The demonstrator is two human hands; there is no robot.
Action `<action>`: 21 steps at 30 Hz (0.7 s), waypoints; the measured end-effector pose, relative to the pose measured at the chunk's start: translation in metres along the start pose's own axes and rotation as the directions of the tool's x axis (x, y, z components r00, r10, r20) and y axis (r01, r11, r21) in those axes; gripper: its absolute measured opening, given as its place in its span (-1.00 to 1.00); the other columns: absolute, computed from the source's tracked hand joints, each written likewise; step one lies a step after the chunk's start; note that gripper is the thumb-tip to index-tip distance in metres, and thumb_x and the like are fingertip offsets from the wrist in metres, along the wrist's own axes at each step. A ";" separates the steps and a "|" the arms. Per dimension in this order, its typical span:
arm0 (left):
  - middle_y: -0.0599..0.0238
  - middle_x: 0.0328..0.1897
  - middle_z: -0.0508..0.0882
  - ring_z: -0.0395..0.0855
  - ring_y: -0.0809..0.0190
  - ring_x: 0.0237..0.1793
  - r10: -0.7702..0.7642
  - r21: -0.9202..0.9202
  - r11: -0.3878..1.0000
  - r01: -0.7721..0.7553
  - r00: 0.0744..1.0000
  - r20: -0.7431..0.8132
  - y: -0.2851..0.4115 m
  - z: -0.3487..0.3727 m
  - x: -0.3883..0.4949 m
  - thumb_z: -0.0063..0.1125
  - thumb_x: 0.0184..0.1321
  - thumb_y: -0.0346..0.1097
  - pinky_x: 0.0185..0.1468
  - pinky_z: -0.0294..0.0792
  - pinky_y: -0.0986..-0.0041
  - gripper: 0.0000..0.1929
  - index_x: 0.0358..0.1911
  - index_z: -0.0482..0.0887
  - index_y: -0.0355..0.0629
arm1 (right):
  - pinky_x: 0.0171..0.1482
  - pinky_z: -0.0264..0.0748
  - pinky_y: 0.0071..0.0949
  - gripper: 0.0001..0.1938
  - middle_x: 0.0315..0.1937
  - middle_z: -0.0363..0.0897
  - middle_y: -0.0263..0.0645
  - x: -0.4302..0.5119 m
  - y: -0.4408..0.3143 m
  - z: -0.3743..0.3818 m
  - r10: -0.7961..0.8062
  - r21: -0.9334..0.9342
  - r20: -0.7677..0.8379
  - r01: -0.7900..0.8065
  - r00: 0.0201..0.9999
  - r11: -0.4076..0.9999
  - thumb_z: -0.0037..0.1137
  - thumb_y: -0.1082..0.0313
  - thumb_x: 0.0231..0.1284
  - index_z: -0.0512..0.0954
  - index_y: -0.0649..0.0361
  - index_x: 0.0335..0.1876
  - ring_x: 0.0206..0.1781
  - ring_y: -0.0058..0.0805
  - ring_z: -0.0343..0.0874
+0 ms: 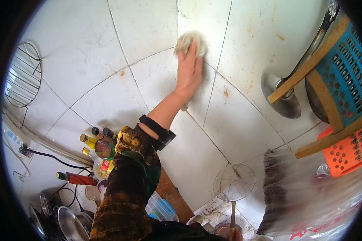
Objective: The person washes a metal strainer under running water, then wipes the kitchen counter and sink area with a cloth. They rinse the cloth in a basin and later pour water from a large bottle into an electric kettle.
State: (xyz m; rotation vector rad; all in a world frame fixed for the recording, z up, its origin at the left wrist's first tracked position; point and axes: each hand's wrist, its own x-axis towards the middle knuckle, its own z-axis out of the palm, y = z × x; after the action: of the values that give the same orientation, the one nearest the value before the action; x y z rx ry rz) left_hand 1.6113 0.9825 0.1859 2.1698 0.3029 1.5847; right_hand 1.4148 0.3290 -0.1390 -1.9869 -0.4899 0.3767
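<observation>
My left hand (pixel 189 70) is raised against the white tiled wall (pixel 175 135), near a corner. Its fingers press a bunched, pale, fuzzy cloth (pixel 191 43) onto the tiles; cloth and fingertips are blurred. A small pale end shows beneath the wrist, perhaps part of the same cloth. Around the forearm sits a black strap (pixel 157 131) with a small device, just above a dark, brown-patterned sleeve (pixel 129 192). Brown stains (pixel 226 92) mark the tiles to the right of the hand. My right hand is out of view.
Left of the sleeve stand bottles (pixel 89 140), a red bottle (pixel 80 179), a black cable (pixel 57 161) and metal pans (pixel 72 224). A wire rack (pixel 24 75) hangs far left. Rightward are a ladle (pixel 282 96), blue basket (pixel 344 72), orange basket (pixel 350 150), wire skimmer (pixel 233 183) and plastic bag (pixel 316 192).
</observation>
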 end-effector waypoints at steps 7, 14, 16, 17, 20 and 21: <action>-0.01 0.31 0.33 0.21 -0.07 0.32 -0.052 0.049 0.997 0.063 0.978 -0.203 0.020 0.051 -0.012 -0.16 0.36 -0.21 0.40 0.00 0.28 -0.41 0.42 0.08 -0.22 | -0.35 0.39 -0.65 -0.88 -0.33 0.52 -0.33 0.011 -0.019 -0.006 0.084 -0.064 0.017 -0.082 0.996 0.995 0.02 0.36 0.35 0.45 0.21 -0.13 -0.35 -0.63 0.43; 0.22 0.50 0.10 0.11 0.18 0.43 -0.879 -0.655 0.109 0.747 0.380 0.287 0.001 0.054 -0.096 -0.25 0.41 0.00 0.43 -0.04 0.42 -0.36 0.43 0.01 -0.21 | -0.28 0.47 -0.52 -0.87 -0.18 0.56 -0.24 -0.015 0.011 0.005 0.140 0.037 -0.060 -0.138 0.988 0.990 0.04 0.36 0.33 0.47 0.22 -0.13 -0.28 -0.49 0.50; -0.01 0.38 0.19 0.13 0.01 0.37 -0.785 -0.575 0.426 0.698 0.602 0.149 0.029 0.059 -0.087 -0.19 0.37 -0.06 0.41 -0.03 0.29 -0.44 0.30 0.20 -0.31 | -0.14 0.49 -0.36 -0.83 -0.08 0.56 -0.16 -0.016 0.025 0.001 -0.308 -0.506 -0.023 0.255 0.951 0.824 0.07 0.35 0.29 0.48 0.23 -0.09 -0.17 -0.32 0.53; -0.13 0.32 0.24 0.15 -0.08 0.34 -0.710 -0.514 0.567 0.644 0.698 0.092 0.047 0.060 -0.083 -0.15 0.34 -0.10 0.39 -0.02 0.22 -0.48 0.23 0.29 -0.35 | -0.08 0.50 -0.28 -0.80 -0.03 0.55 -0.12 -0.017 0.031 -0.004 -0.483 -0.713 0.092 0.396 0.871 0.578 0.09 0.34 0.27 0.49 0.23 -0.07 -0.11 -0.24 0.54; -0.15 -0.02 0.37 0.24 -0.16 0.08 -0.336 -0.402 0.877 0.264 0.934 -0.119 0.093 0.059 -0.051 -0.06 0.28 -0.20 0.25 0.05 0.10 -0.68 -0.09 0.46 -0.35 | 0.14 0.40 -0.11 -0.67 0.13 0.48 -0.05 -0.017 0.045 -0.003 -0.483 -0.786 0.207 0.439 0.851 0.435 0.11 0.31 0.21 0.46 0.25 0.05 0.14 -0.05 0.46; -0.12 -0.09 0.41 0.25 -0.14 0.04 -0.276 -0.345 0.906 0.245 0.960 -0.043 0.101 0.054 -0.043 -0.03 0.26 -0.23 0.21 0.08 0.13 -0.74 -0.17 0.49 -0.32 | 0.15 0.40 -0.12 -0.66 0.15 0.47 -0.04 -0.019 0.047 -0.002 -0.492 -0.802 0.232 0.451 0.839 0.392 0.10 0.32 0.21 0.46 0.25 0.06 0.17 -0.06 0.45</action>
State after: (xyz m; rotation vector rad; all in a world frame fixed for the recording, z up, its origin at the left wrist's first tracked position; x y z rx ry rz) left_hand 1.6407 0.8639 0.1832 1.7227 0.3099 1.4632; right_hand 1.4080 0.2991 -0.1792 -2.6082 -1.3915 -0.3794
